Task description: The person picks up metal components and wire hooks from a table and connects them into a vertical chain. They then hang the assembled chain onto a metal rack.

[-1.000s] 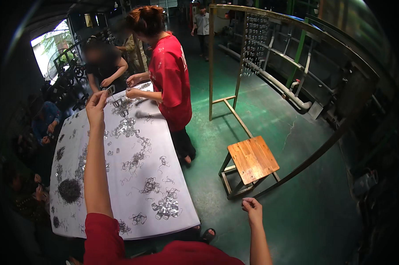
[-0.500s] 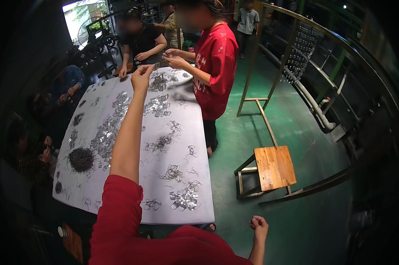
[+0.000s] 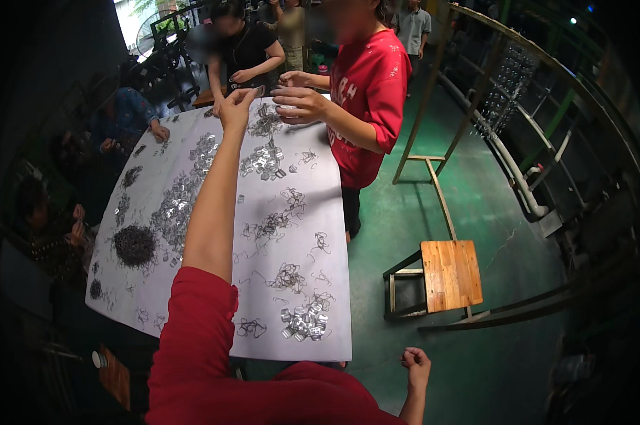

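My left arm stretches forward over the table. My left hand (image 3: 236,110) pinches a small metal piece (image 3: 260,91), square and shiny like a buckle, between thumb and fingertips. Just to its right is the open hand (image 3: 302,105) of a person in a red shirt, close to the piece; whether they touch I cannot tell. My right hand (image 3: 417,360) hangs low at my right side, away from the table, its fingers curled closed; what they hold, if anything, is hidden. Piles of similar metal pieces (image 3: 306,322) and bent wire hooks (image 3: 288,277) lie on the white tabletop (image 3: 263,347).
A person in red (image 3: 369,92) stands at the table's right side; others work along its far and left sides. A dark pile of wire (image 3: 134,245) lies to the left. Right of the table are a wooden stool (image 3: 451,276) and a metal frame (image 3: 440,198).
The person in red has turned toward me and opened a hand beside the piece I hold. My left hand still pinches it, slightly farther forward. The view has shifted a little.
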Available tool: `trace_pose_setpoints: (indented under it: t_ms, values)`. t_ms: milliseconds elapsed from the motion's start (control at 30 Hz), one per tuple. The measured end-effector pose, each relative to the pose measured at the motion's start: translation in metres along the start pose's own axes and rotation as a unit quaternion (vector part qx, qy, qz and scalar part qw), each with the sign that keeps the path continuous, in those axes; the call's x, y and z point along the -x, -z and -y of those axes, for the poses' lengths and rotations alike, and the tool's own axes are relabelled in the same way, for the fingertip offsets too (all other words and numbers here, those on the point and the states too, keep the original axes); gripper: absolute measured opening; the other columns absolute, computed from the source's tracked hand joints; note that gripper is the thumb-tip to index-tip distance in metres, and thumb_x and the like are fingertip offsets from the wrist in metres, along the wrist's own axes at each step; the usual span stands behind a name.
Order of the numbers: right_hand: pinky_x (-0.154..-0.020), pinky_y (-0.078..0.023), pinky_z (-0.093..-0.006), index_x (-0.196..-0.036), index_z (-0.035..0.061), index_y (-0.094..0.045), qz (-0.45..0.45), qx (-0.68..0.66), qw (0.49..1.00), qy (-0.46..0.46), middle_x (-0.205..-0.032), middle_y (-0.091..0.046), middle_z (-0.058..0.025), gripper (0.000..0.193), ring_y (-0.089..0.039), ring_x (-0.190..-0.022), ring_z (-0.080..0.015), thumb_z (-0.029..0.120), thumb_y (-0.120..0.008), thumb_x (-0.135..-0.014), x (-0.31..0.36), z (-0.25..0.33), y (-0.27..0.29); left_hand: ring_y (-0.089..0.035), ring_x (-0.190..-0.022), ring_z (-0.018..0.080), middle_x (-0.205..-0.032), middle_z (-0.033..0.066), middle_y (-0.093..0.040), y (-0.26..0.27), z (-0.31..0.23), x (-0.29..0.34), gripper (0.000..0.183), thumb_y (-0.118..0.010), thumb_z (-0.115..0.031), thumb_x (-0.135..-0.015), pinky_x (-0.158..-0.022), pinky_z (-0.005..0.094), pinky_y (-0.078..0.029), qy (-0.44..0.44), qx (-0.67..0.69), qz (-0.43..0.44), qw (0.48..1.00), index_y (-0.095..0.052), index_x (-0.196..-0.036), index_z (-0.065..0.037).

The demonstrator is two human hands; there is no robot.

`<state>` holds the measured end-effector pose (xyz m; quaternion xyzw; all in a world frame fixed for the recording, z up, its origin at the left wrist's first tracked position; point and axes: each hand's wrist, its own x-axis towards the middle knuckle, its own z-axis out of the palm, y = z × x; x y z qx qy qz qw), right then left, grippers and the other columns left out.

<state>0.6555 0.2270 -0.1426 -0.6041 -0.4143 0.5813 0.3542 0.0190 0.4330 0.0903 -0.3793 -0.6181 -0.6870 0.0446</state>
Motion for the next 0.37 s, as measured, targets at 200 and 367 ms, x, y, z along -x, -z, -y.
trace_pose_setpoints:
  t_ms: [200,367]
  values:
    - [-0.062,-0.047,-0.0229,-0.093,0.0,-0.061,0.011,0.023,1.0,0.002,-0.076,-0.061,-0.0046,0.013,-0.059,-0.069,-0.0117,0.007,-0.061,-0.082,-0.001,-0.013,0.002,-0.058,-0.074,0.0071,-0.082,0.0008,-0.066,0.004,0.007,0.003,0.017,-0.067,-0.016,-0.08,-0.068,0.0206,-0.045,-0.036,0.009,0.006,0.999,-0.068,-0.092,-0.004]
    - [-0.063,-0.047,-0.0234,-0.094,0.0001,-0.061,0.017,0.032,0.999,-0.007,-0.077,-0.062,-0.0054,0.014,-0.059,-0.069,-0.0122,0.008,-0.061,-0.083,0.001,-0.011,0.0,-0.06,-0.087,0.017,-0.085,0.0084,-0.068,0.005,-0.01,0.012,0.02,-0.066,-0.019,-0.081,-0.093,0.0299,-0.036,-0.003,-0.13,-0.019,0.991,-0.068,-0.099,-0.009]
